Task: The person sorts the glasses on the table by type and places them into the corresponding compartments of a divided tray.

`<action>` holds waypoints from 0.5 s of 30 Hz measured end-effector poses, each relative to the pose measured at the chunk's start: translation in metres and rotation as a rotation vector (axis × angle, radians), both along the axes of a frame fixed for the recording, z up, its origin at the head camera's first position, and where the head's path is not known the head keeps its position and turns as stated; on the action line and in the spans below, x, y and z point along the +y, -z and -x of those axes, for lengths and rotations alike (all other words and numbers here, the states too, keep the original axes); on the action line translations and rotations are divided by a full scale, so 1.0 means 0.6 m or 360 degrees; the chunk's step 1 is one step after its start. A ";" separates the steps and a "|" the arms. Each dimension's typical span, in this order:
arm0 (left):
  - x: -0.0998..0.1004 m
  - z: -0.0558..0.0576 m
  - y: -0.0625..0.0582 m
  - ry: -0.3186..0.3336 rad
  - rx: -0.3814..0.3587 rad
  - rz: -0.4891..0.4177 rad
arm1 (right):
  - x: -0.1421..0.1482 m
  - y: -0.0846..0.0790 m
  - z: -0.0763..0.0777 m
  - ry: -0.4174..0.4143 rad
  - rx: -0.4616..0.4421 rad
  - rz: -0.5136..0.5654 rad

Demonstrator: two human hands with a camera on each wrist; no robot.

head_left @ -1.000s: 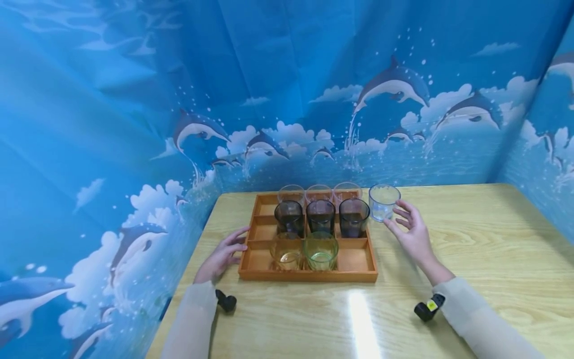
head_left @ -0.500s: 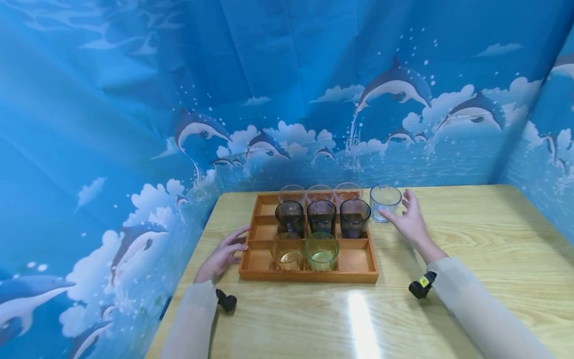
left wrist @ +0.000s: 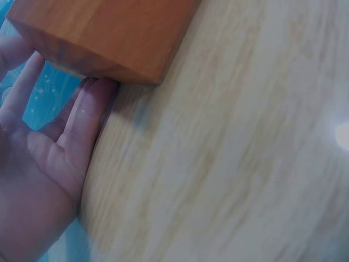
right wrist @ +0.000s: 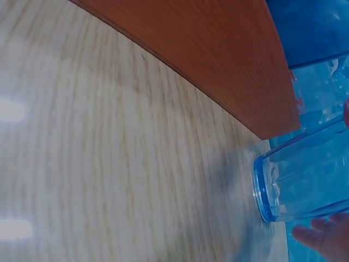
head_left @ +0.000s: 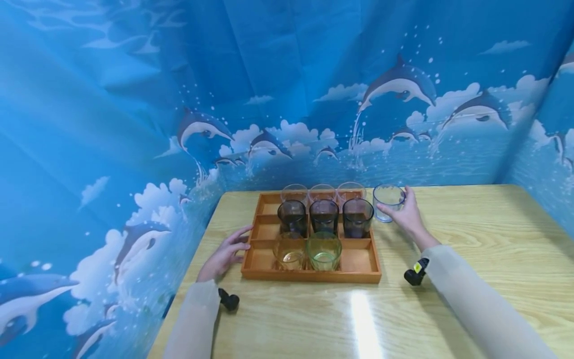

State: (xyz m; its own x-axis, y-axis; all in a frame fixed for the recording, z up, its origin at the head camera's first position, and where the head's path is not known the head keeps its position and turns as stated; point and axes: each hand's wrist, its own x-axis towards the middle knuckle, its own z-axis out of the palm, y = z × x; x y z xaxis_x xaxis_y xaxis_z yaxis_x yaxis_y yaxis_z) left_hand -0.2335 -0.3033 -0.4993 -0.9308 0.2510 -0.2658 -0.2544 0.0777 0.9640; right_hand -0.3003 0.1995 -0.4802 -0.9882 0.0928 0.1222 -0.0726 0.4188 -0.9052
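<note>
In the head view my right hand [head_left: 407, 218] is around a clear blue-tinted glass [head_left: 384, 213] standing just right of the tray, thumb across its near side and fingers at its right. The right wrist view shows the glass's blue base [right wrist: 264, 188] by the tray's corner, with fingertips [right wrist: 311, 236] beside its wall. My left hand [head_left: 222, 257] rests against the left side of the wooden tray [head_left: 309, 275], fingers extended; in the left wrist view its fingers [left wrist: 82, 117] reach the tray's wall [left wrist: 120, 43].
Three dark glasses [head_left: 324, 218] stand across the tray's middle row, three pale pink ones [head_left: 322, 192] behind. A yellow glass [head_left: 289, 254] and a green glass [head_left: 324, 254] occupy the front row; its right compartment [head_left: 358, 259] shows bare wood. A dolphin-print curtain [head_left: 287, 99] rises behind the table [head_left: 305, 319].
My right hand first opened away from the blue-tinted glass, then moved left around it, the thumb now across its near side. Glass, tray and left hand stay in place.
</note>
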 end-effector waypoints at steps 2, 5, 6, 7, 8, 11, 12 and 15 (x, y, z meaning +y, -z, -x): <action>-0.002 0.003 0.009 -0.0030 0.0000 0.0006 | -0.001 0.000 0.003 0.0004 -0.0015 0.0028; -0.005 0.007 0.020 -0.0066 0.0002 0.0021 | -0.004 0.000 0.007 0.0005 -0.0038 0.0069; -0.005 0.008 0.022 -0.0071 0.0009 0.0024 | -0.004 0.000 0.009 0.0001 -0.0050 0.0070; -0.005 0.008 0.024 -0.0074 0.0017 0.0029 | -0.004 0.000 0.010 -0.0001 -0.0060 0.0069; -0.006 0.008 0.025 -0.0077 0.0023 0.0033 | -0.004 0.000 0.012 -0.0003 -0.0070 0.0069; -0.006 0.009 0.026 -0.0087 0.0032 0.0031 | -0.004 0.004 0.016 0.0007 -0.0080 0.0049; -0.006 0.010 0.026 -0.0089 0.0030 0.0026 | -0.004 0.006 0.017 0.0016 -0.0075 0.0047; -0.006 0.011 0.025 -0.0082 0.0026 0.0016 | -0.003 0.010 0.019 0.0055 -0.0044 0.0052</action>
State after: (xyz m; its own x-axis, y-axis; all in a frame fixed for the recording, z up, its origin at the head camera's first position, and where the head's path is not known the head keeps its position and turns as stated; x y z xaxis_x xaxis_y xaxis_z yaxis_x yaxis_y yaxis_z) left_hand -0.2402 -0.3069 -0.5146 -0.9467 0.1997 -0.2528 -0.2425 0.0748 0.9673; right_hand -0.3115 0.1977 -0.4863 -0.9873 0.1306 0.0910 -0.0331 0.3910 -0.9198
